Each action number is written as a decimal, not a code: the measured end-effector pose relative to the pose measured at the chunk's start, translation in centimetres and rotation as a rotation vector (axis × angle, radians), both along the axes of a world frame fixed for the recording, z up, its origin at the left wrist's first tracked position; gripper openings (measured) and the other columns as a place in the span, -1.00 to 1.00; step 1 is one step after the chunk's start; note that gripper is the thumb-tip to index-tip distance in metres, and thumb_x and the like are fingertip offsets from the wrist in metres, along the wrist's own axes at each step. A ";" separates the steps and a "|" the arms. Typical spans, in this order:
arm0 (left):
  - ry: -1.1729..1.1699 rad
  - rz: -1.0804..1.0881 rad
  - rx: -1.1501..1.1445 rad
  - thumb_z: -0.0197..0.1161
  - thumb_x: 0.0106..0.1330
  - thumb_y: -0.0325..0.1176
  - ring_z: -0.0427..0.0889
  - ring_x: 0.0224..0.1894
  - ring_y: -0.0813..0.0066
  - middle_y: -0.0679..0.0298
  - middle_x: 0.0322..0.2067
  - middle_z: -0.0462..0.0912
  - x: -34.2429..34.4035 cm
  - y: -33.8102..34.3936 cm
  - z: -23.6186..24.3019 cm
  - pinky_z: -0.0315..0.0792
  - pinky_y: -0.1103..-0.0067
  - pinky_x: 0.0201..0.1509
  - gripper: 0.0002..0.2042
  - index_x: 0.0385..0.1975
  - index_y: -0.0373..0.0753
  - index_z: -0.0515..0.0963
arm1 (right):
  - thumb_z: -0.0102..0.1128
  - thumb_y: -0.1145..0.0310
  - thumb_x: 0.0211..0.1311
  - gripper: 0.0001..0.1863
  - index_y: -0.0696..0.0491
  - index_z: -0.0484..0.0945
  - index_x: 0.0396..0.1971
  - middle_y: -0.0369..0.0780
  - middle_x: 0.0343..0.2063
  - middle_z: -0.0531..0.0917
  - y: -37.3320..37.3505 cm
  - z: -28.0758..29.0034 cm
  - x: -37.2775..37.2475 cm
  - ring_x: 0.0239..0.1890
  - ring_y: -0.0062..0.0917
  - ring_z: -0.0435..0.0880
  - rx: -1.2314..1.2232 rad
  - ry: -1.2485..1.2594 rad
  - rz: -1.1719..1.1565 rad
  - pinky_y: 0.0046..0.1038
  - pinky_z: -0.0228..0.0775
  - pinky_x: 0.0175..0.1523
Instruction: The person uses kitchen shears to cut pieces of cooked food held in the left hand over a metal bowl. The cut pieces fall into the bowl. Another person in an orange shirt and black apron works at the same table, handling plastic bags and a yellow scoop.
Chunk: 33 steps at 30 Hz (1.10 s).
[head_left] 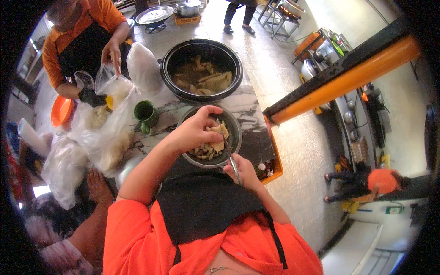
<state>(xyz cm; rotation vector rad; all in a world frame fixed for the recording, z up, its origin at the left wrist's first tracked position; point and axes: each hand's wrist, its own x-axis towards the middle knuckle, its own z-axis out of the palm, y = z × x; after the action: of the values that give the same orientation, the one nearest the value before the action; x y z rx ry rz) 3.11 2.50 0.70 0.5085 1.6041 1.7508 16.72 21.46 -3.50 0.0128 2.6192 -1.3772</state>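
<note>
Marble-patterned tabletop (247,110) is running away from the person across a tiled kitchen floor. Nearest, the right hand (245,172) is clenching the handle of a thin metal knife (230,156), its blade reaching up into a small metal bowl (231,126) sitting just in front of the black apron. The left hand (195,130) is hovering over that bowl, fingertips pinching a pale strip of food (219,130) at its top end; more cut pieces are lying in the bowl beneath. The strips look soft, wet and probably slippery, light enough for a fingertip pinch near one end. Left of the bowl, a green mug (145,113) is standing beside clear plastic bags (107,133). Farther off, a big black pot (201,68) is holding more pale strips in dark liquid. At the far left, another person in orange is handling a bag (112,82).
</note>
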 end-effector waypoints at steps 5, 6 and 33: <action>-0.031 0.031 0.010 0.31 0.04 -0.48 0.53 -0.24 0.47 0.19 -0.29 0.53 -0.3 -0.4 0.2 0.43 0.56 -0.14 -0.35 0.13 -0.23 0.12 | 0.14 -0.06 0.12 -0.53 0.12 0.42 -0.50 -0.19 -0.63 0.48 -0.1 -0.3 0.0 -0.54 -0.46 0.45 -0.044 -0.007 0.002 -0.45 0.32 -0.38; -0.057 0.027 0.020 0.31 0.04 -0.47 0.52 -0.24 0.48 0.20 -0.30 0.52 -0.3 -0.5 0.2 0.43 0.56 -0.13 -0.36 0.13 -0.24 0.13 | 0.12 -0.02 0.17 -0.56 0.13 0.44 -0.48 -0.24 -0.63 0.49 -0.1 -0.4 0.1 -0.53 -0.58 0.43 -0.046 -0.004 0.013 -0.51 0.33 -0.35; -0.136 0.109 0.070 0.22 0.09 -0.50 0.52 -0.17 0.47 0.23 -0.20 0.51 -0.4 -1.5 -1.8 0.41 0.57 -0.05 -0.52 0.05 -0.28 0.27 | 0.12 0.11 0.20 -0.66 0.14 0.42 -0.39 -0.23 -0.60 0.49 -0.8 -0.7 -0.3 -0.52 -0.51 0.44 -0.162 0.023 -0.048 -0.45 0.34 -0.32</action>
<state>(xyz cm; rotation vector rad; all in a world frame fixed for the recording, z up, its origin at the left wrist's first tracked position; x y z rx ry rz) 2.70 1.02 -1.09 0.3326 1.5037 1.8858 16.38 20.64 -4.19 0.0386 2.5328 -1.6111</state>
